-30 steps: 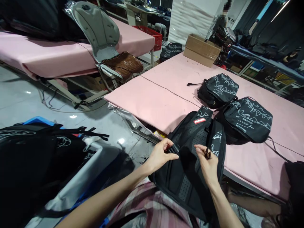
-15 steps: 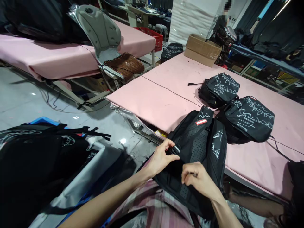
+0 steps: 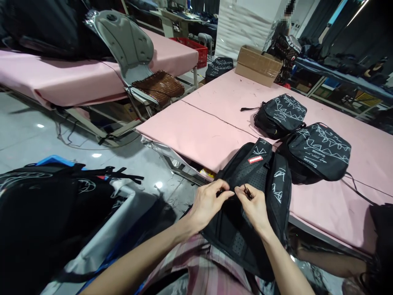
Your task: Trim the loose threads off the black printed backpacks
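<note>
A black backpack with white scribble print and a small red label lies back side up, half on my lap and half on the pink table. My left hand pinches a black strap buckle at the backpack's left edge. My right hand is closed on a thin dark strap end, right beside the left hand's fingertips. Both hands meet over the mesh back panel.
Two more black printed bags lie on the pink table behind. A cardboard box stands at its far end. A pile of black bags fills the lower left. A grey chair stands by another pink table.
My right hand dropped toward my lap, then rose again and now meets the left hand at the buckle. The left hand stayed on the strap.
</note>
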Demonstrator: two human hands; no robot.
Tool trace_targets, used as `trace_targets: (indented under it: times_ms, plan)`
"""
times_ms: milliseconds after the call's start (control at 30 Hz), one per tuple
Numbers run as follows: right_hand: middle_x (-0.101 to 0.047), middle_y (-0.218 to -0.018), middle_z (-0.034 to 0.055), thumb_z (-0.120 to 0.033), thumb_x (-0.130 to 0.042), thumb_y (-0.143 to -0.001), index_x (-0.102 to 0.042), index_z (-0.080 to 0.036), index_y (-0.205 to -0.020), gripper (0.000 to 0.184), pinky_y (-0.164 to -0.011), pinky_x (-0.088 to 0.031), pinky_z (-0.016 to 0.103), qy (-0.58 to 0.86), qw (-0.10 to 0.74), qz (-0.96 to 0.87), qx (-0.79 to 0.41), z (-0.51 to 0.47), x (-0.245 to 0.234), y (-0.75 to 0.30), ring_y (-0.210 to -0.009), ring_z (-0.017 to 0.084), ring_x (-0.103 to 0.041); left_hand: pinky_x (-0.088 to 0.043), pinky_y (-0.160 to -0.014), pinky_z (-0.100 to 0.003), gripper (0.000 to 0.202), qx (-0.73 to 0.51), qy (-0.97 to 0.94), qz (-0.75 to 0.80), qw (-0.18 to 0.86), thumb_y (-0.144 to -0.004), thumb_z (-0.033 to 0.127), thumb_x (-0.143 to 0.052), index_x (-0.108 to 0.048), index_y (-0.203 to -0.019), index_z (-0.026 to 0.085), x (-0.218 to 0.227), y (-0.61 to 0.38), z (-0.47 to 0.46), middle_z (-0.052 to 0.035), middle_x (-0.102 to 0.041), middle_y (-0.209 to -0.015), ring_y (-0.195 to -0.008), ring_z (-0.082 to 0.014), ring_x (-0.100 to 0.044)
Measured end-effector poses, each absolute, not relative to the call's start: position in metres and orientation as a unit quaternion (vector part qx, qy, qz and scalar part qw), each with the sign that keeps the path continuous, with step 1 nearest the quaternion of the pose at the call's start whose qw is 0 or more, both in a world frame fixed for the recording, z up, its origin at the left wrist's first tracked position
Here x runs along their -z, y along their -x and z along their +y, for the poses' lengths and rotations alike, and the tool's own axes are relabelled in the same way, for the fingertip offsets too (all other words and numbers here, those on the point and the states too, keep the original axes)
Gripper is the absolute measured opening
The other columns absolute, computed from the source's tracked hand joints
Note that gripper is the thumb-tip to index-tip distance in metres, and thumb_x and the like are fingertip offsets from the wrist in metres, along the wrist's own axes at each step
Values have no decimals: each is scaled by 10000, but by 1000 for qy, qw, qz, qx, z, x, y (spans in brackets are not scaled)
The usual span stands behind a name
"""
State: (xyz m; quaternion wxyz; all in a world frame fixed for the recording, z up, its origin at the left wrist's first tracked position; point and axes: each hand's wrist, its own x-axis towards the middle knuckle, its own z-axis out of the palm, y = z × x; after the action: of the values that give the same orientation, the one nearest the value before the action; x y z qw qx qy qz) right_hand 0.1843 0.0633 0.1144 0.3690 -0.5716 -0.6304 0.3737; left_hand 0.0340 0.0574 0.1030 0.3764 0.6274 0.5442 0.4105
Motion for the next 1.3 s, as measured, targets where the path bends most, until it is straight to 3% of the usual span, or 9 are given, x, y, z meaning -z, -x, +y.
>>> trace_targets:
  times_ms: [133,200,300,467,733,867,1033,1167,1300]
  plan:
    - [-467,-539,-37,-401,-494,-846,-549,-167,-618,331,-489,-306,217,577,334,-677,-313,58,-116,-194,-505,98,-433,-375,-586,-225,187,-404,-568,559,449,-764,333,-556,-621,-690,175,-99,-28,64,19,-594,-628,-590,-113,-516]
    - [-609,-706,-5,-402,-532,-833,-621,-174,-848,245,-578,-387,225,591,324,-702,-232,50,-118,-200,-620,132,-550,-357,-541,-219,204,-408,-522,559,499,-751,341,-549,-602,-665,164,-96,-23,67,21,-554,-584,-559,-110,-487]
    - [-645,-897,53,-398,-567,-822,-552,-157,-1077,351,-677,-412,262,596,303,-741,-61,33,-121,-201,-746,171,-590,-347,-536,-218,222,-409,-519,554,506,-752,353,-535,-564,-642,163,-96,-20,70,22,-524,-586,-564,-109,-465]
    - [-617,-741,36,-240,-479,-894,-561,-149,-917,125,-610,-345,275,535,261,-798,93,17,-121,-185,-652,149,-529,-390,-659,-236,193,-419,-562,545,460,-778,325,-494,-576,-698,170,-103,-22,68,-10,-602,-764,-711,-137,-527]
    - [-552,-610,23,-203,-467,-894,-579,-163,-809,147,-558,-267,319,520,186,-810,197,20,-129,-167,-575,154,-463,-369,-661,-238,197,-433,-626,513,398,-796,278,-480,-490,-632,172,-107,-24,61,4,-518,-705,-673,-122,-486]
    - [-571,-620,31,-195,-469,-886,-592,-174,-765,173,-570,-300,310,526,197,-818,119,21,-132,-176,-592,158,-504,-374,-648,-238,218,-427,-602,528,420,-792,291,-482,-492,-613,168,-104,-24,64,9,-510,-671,-642,-115,-477]
    - [-642,-813,27,-314,-539,-845,-595,-181,-926,165,-642,-430,250,605,387,-671,-185,27,-114,-213,-721,149,-586,-445,-723,-271,350,-438,-508,477,568,-835,446,-422,-591,-781,145,-96,-12,69,-71,-614,-900,-796,-160,-559]
    - [-647,-830,31,-354,-570,-802,-606,-176,-907,210,-673,-460,272,629,414,-588,-295,22,-95,-227,-757,168,-596,-411,-900,-313,279,-419,-640,423,486,-686,329,-692,-639,-926,197,-94,-5,57,-86,-534,-1157,-1078,-220,-496]
    - [-652,-831,35,-342,-567,-809,-608,-181,-918,199,-661,-467,276,629,394,-608,-281,15,-90,-223,-749,170,-601,-442,-866,-306,112,-429,-689,434,391,-757,230,-629,-672,-856,200,-94,-7,45,-82,-540,-1181,-960,-183,-568]
